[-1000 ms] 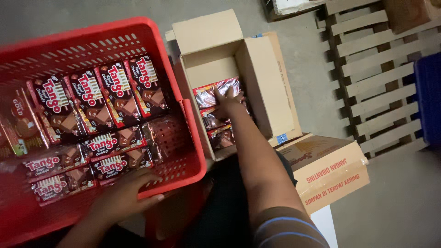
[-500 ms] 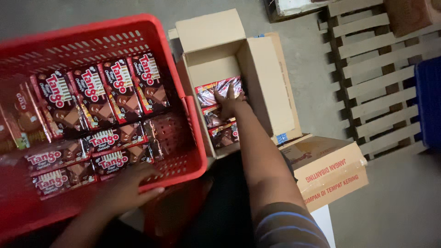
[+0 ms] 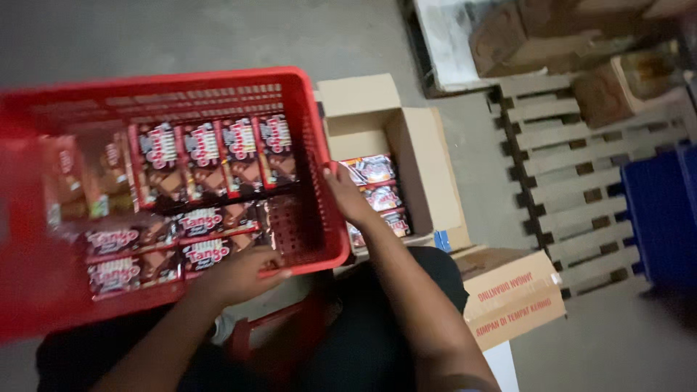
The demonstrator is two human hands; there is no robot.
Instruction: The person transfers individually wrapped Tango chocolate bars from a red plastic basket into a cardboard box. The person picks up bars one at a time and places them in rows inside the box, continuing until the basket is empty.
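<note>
A red plastic basket in front of me holds rows of dark red and brown snack packets. My left hand lies over the basket's near rim with its fingers curled on the edge. An open cardboard box stands on the floor right of the basket, with more of the same packets stacked inside. My right hand reaches into the box's left side, close against the basket's right wall. Its fingers point away from me, and whether they grip a packet is not visible.
A closed cardboard carton lies by my right knee. Beyond it a wooden pallet lies on the grey concrete floor, with a blue crate at the right edge. More brown boxes and a board are at the back.
My right hand has slid from the middle of the packets in the box to its left side, next to the basket. The left hand stays on the basket's near rim. The view shifted.
</note>
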